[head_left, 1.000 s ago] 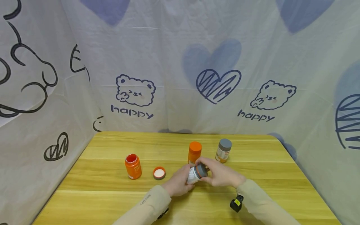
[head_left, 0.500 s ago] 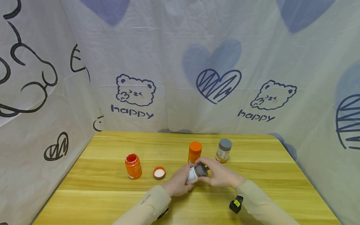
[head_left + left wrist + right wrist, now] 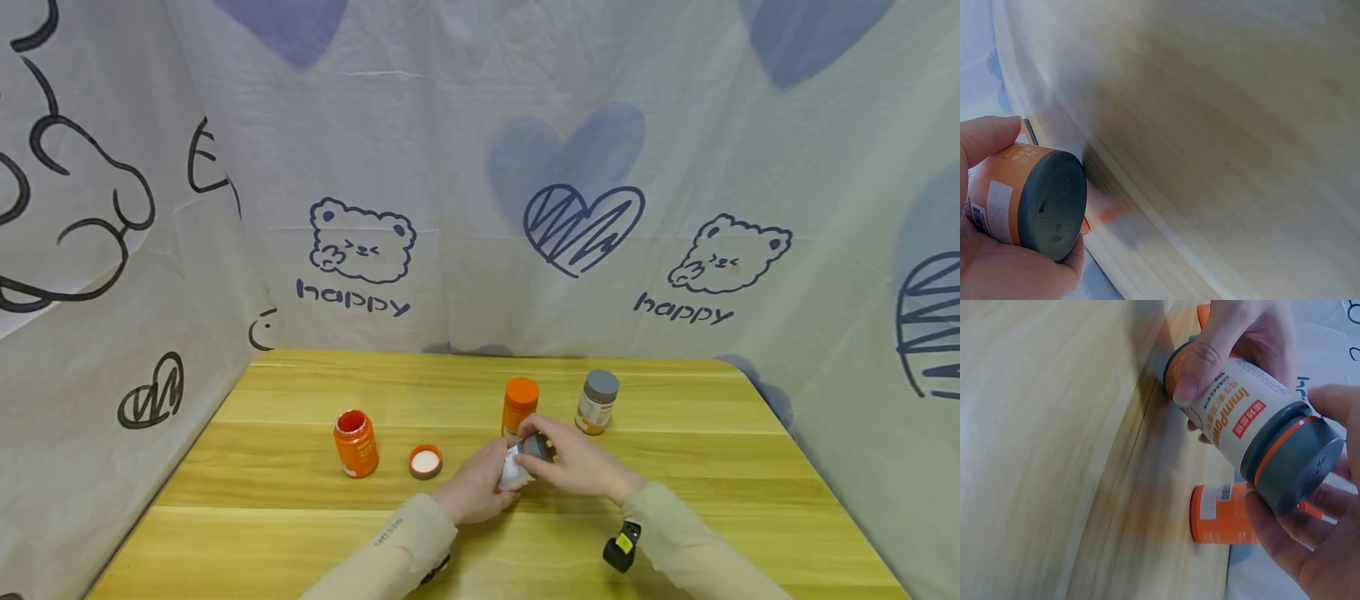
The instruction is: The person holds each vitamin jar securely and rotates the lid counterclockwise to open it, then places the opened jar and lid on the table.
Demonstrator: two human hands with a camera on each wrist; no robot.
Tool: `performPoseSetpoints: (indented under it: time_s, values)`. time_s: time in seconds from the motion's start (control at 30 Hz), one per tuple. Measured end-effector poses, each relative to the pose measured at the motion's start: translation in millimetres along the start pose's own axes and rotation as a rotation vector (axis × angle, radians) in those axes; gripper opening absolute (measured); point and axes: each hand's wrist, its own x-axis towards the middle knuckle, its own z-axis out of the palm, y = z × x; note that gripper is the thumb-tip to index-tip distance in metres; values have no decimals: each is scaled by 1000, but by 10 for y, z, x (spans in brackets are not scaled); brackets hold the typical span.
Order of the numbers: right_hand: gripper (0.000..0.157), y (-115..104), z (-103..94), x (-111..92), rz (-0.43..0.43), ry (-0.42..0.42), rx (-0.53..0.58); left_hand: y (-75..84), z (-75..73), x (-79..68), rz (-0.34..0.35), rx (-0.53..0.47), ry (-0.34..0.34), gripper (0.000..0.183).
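A white and orange supplement bottle point(image 3: 1235, 406) with printed lettering lies tilted between both hands above the table. My left hand point(image 3: 476, 487) grips its body; in the left wrist view the dark grey base point(image 3: 1054, 206) points out past that thumb. At the other end, the fingers of my right hand point(image 3: 581, 462) curl round the dark grey cap point(image 3: 1300, 462), which has an orange ring near its lower edge. Just behind the hands stands an orange bottle point(image 3: 521, 400) with an orange cap, its lower part partly hidden.
On the left stands an uncapped orange bottle point(image 3: 356, 450). A loose cap point(image 3: 425, 461), white inside up, lies beside it on the wooden table point(image 3: 262, 467). A grey-capped bottle point(image 3: 597, 404) stands behind the right hand. Printed cloth point(image 3: 465, 167) hangs behind the table.
The right hand has turned on the cap: its thumb and fingers have shifted round, and its wrist has moved slightly left. The left hand and bottle stay nearly in place.
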Motion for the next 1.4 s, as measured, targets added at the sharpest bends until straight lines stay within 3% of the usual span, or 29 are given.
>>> performPoseSetpoints:
  time_s: [0.33,0.7,0.9,1.13,1.4]
  values:
    - [16,-42,74,72,157,86,83,-25,23,10,-9,36,4,61]
    - [20,-42,121,83,249,129,108,-2,12,0,10,33,12,60]
    - [29,-61,108,76,348,104,101,-7,10,5,3,36,8,60]
    - [42,-80,98,59,480,2,135,-8,17,10,-12,33,-3,59]
    - [45,-71,112,54,504,2,175,-16,27,20,-28,25,-9,60]
